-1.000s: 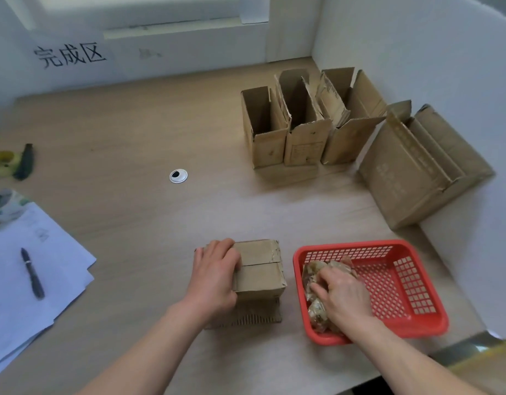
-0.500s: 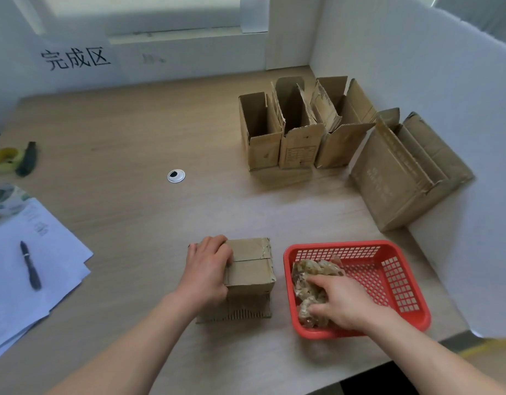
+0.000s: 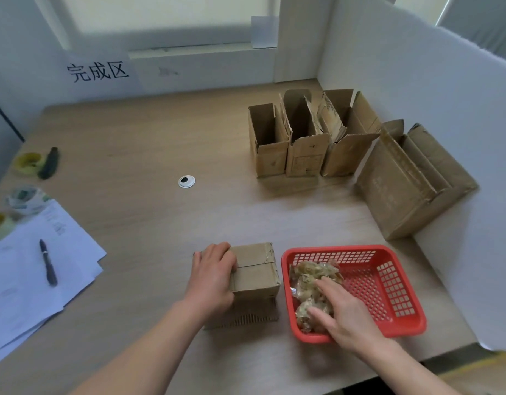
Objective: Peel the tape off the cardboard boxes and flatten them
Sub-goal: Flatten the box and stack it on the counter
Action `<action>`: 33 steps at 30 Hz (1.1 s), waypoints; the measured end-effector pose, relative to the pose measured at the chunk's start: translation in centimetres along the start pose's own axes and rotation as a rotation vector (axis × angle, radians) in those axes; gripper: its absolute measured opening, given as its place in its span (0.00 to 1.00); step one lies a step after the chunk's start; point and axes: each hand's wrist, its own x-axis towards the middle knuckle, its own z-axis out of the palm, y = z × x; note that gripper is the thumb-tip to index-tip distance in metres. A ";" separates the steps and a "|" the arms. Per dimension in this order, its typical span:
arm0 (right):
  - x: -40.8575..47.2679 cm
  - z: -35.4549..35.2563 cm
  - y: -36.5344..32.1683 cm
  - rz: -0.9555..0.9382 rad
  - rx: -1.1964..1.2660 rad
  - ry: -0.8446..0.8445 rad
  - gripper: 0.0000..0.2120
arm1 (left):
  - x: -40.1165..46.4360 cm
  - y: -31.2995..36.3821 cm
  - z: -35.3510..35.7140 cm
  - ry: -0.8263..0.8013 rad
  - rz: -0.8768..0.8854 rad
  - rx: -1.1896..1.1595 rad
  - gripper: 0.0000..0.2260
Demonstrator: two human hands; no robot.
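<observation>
I see a pale wood-grain tabletop (image 3: 137,143), matte and smooth, fenced by white foam panels. Taking the red basket (image 3: 394,295) as my landmark: beyond it to the right a large flat-sided carton (image 3: 411,189) leans on the panel, and straight beyond it stand three narrow open boxes (image 3: 308,143), flaps up, edges torn and ragged. Far left of the basket lie loose white sheets (image 3: 23,286) with a black pen (image 3: 48,266) on them. Just left of the basket, almost touching it, sits the small box (image 3: 257,275), a squat brown block with glossy tape along its top seam, resting on a scrap showing corrugated ribs. My left hand (image 3: 211,280) grips that box's left side, fingers curled over the top edge. The basket itself is rectangular plastic lattice; inside its left end is a crinkly, shiny tape wad (image 3: 311,277). My right hand (image 3: 343,312) rests on the wad with fingers fairly straight and spread, holding nothing that I can see.
</observation>
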 end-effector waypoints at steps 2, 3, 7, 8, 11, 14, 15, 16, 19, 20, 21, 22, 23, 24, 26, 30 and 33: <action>-0.2 -0.1 -0.3 0.036 0.116 0.053 0.22 | -0.1 -0.1 0.0 -0.010 -0.003 0.001 0.18; -0.2 -0.3 -0.5 0.066 0.193 0.086 0.17 | -0.1 -0.1 0.0 -0.012 -0.007 0.001 0.18; 0.3 -0.6 -1.1 0.201 0.446 0.281 0.15 | -0.3 -0.1 0.2 0.006 -0.015 -0.010 0.18; 0.6 -0.6 -1.1 0.205 0.405 0.316 0.17 | -0.3 -0.1 0.2 0.005 -0.017 -0.010 0.19; 1.3 -0.6 -1.1 0.156 -0.033 0.173 0.34 | -0.5 -0.2 0.2 0.005 -0.019 -0.013 0.19; 2.2 0.6 -1.1 0.021 -0.245 -0.104 0.36 | -0.5 -0.4 0.2 0.006 -0.016 -0.004 0.19; 2.5 1.1 -0.9 0.019 -0.277 -0.146 0.34 | -0.5 -0.4 0.1 0.004 -0.017 -0.003 0.19; 2.9 1.5 -0.8 0.034 -0.309 -0.172 0.34 | -0.5 -0.5 0.1 0.000 -0.021 -0.005 0.19; 3.9 2.0 -1.6 0.081 -0.424 -0.216 0.35 | -0.9 -0.6 0.0 -0.036 -0.030 0.002 0.20; 4.2 2.0 -2.1 0.100 -0.434 -0.213 0.35 | -1.1 -0.7 -0.1 -0.042 -0.030 0.005 0.20; 4.4 1.9 -2.5 0.119 -0.440 -0.213 0.35 | -1.3 -0.6 -0.2 -0.045 -0.030 0.003 0.19; 4.6 1.8 -2.7 0.132 -0.441 -0.220 0.35 | -1.6 -0.7 -0.4 -0.046 -0.029 0.002 0.19; 4.8 1.8 -2.6 0.135 -0.430 -0.232 0.35 | -1.8 -0.8 -0.5 -0.047 -0.030 0.005 0.19; 4.8 1.6 -2.4 0.129 -0.407 -0.256 0.35 | -2.1 -0.9 -0.6 -0.047 -0.031 0.013 0.19; 4.7 1.0 -1.6 0.114 -0.287 -0.330 0.34 | -2.7 -1.3 -0.7 -0.036 -0.034 0.028 0.19; 4.3 -0.7 -0.7 0.168 0.078 -0.370 0.26 | -3.4 -1.7 -0.9 -0.022 -0.018 0.045 0.20; 4.4 -0.3 -1.6 0.336 0.466 -0.121 0.22 | -4.1 -2.3 -1.2 -0.020 0.006 0.039 0.20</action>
